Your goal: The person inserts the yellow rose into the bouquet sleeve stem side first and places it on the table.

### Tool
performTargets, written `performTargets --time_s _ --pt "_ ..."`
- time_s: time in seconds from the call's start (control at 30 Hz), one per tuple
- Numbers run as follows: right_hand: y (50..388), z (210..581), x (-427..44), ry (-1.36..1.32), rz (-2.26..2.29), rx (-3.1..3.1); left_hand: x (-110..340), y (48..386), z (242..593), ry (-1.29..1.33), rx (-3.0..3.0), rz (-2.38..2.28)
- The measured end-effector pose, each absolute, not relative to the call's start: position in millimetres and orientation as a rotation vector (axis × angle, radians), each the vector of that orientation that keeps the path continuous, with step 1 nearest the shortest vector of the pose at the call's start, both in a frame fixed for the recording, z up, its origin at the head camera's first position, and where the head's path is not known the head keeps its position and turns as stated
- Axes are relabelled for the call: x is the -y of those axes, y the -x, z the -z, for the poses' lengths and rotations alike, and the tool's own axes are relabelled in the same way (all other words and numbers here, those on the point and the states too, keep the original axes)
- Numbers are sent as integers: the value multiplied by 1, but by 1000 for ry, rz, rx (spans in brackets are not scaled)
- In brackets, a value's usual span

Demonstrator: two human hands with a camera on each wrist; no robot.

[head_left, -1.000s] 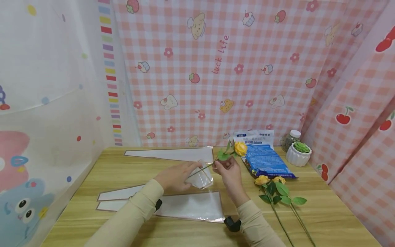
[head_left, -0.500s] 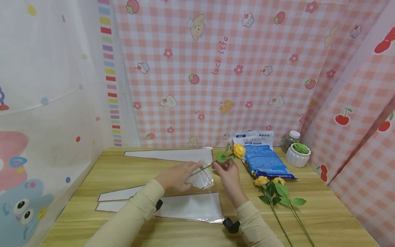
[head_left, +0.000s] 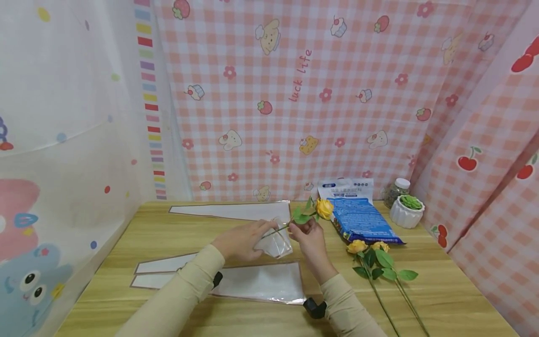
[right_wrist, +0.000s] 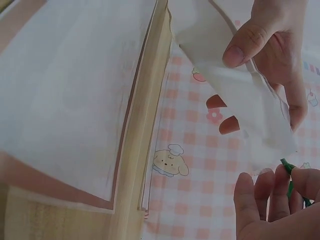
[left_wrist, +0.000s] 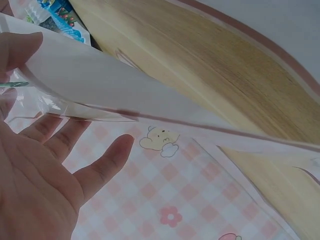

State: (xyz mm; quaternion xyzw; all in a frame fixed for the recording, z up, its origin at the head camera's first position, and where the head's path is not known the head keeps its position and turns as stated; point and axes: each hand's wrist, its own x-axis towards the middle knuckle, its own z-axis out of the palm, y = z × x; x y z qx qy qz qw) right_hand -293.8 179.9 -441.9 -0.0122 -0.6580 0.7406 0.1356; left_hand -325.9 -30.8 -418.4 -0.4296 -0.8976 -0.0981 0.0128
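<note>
One yellow rose (head_left: 324,209), right of frame centre, is pinched by the right hand (head_left: 311,239); the left hand (head_left: 241,241) grips a white wrapper (head_left: 277,243); two other roses (head_left: 370,256) lie lower right.

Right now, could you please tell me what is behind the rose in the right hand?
Behind the yellow rose, the head view shows the blue-and-white bag; the rose hides part of the bag's left side.

The person is wearing long, pale beige sleeves (head_left: 355,306) that are wrinkling along the forearms; small, black, chunky pieces (head_left: 315,308) are showing beside the cuffs (head_left: 334,283), and the hands (head_left: 310,238) are showing bare.
</note>
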Motion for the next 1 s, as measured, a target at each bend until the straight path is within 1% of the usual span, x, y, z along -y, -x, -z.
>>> performTargets --time_s 0.53,1.0 --pt "291 441 -179 103 -2069 1998 31 327 418 1361 2760 269" --pt "294 447 -179 127 -1994 2091 29 325 416 1352 2761 272"
